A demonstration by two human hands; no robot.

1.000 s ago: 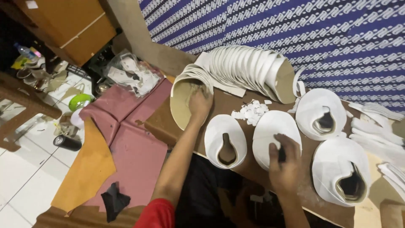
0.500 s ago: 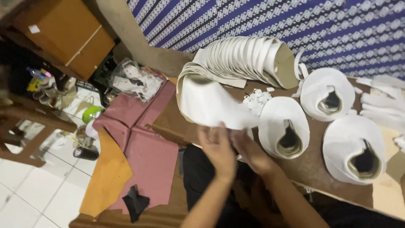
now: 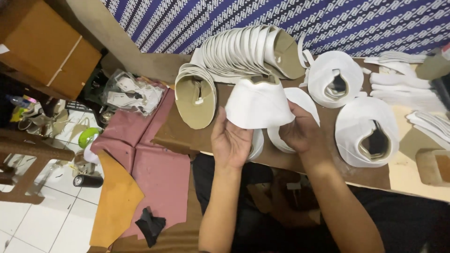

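Presently: both hands, left hand (image 3: 230,140) and right hand (image 3: 300,132), pinching one white shoe piece (image 3: 258,104) above the counter (image 3: 178,133); stacked tan-lined pieces (image 3: 196,96) just beside.

The white curved piece (image 3: 258,103) hides both hands' fingertips, and the stacked white strips (image 3: 412,84) run off the right edge.

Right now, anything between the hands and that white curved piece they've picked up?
Nothing visible. Both hands already hold the white curved piece directly: left hand at its lower left edge, right hand at its lower right. It is lifted above the brown board, over other white pieces.
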